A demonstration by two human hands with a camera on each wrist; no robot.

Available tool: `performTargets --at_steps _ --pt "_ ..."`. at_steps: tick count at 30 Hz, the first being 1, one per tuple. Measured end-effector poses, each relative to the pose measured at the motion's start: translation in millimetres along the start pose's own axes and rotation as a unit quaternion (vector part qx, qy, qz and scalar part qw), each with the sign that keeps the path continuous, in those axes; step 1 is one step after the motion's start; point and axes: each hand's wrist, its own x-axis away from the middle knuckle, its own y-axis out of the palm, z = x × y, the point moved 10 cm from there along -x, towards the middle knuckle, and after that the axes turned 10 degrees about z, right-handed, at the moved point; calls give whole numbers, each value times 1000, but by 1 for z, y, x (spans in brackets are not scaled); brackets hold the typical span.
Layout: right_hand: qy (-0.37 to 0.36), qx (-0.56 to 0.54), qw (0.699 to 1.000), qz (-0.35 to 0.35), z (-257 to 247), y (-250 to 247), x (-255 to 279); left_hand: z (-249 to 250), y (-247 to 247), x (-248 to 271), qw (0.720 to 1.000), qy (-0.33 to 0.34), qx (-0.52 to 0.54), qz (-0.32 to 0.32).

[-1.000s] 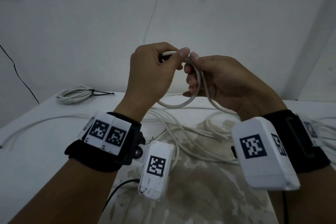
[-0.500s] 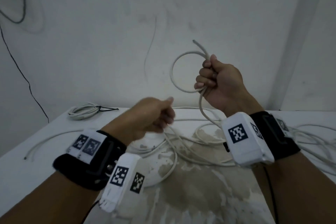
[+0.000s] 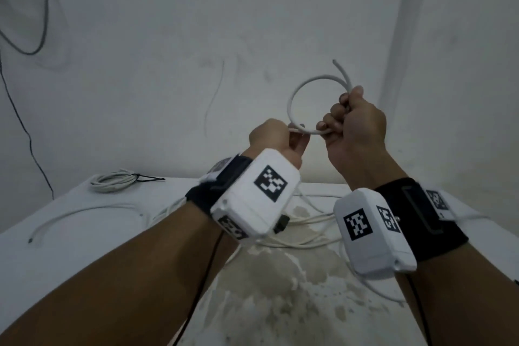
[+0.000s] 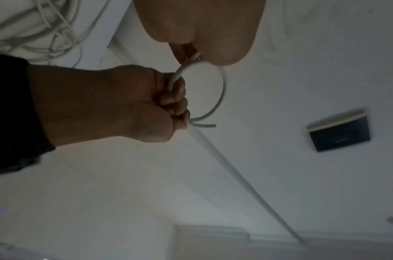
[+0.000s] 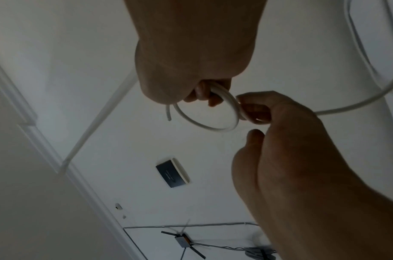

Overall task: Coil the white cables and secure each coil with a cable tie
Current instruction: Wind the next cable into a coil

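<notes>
Both hands are raised above the counter (image 3: pixel 70 233), in front of the wall.

Right hand (image 3: pixel 355 126): fist closed around the white cable (image 3: pixel 292 93), fingers curled. One loop of the cable stands out to the left of the fist, roughly upright, its flat face toward the head camera. The cable's cut end (image 3: pixel 335 62) sticks up and to the left above the fist.

Left hand (image 3: pixel 276 139): fingers curled, pinching the same cable at the bottom of the loop, just left of the right fist. In the right wrist view the thumb and forefinger (image 5: pixel 255 105) close on the loop's edge, and the free run of the cable leaves this hand sideways.

On the counter below the hands: loose cable runs (image 3: pixel 306 233) lie tangled, mostly running left to right. A separate single cable (image 3: pixel 84 212) lies along the left part of the counter, its end pointing toward the near left edge. At the far left corner sits a finished coil (image 3: pixel 112 179), lying flat, bound with a black cable tie (image 3: pixel 146 177) whose tail points right.
</notes>
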Motion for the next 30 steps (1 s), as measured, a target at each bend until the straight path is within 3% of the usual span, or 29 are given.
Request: performTargets --at_steps 4,7,12,15,18,23,26,30 --pt "7 -27 999 26 -19 -9 -2 -1 24 8 996 54 -71 -14" --pt "9 -49 998 43 -29 -12 -4 15 25 21 987 129 -97 1" --pt "-22 -23 998 46 -22 -5 -2 39 18 29 938 215 -270 -35" --pt "-9 -14 1000 24 5 6 2 61 3 25 904 261 -339 -12" --pt "51 -28 998 -8 42 19 13 81 -14 15 898 278 -340 9" --pt "111 -15 992 -57 86 38 33 93 -40 2 904 292 -313 -12" --pt "136 16 987 -85 105 43 41 108 -60 -9 903 303 -302 42" --pt "175 42 976 -122 126 49 47 127 -62 -15 879 323 -350 23"
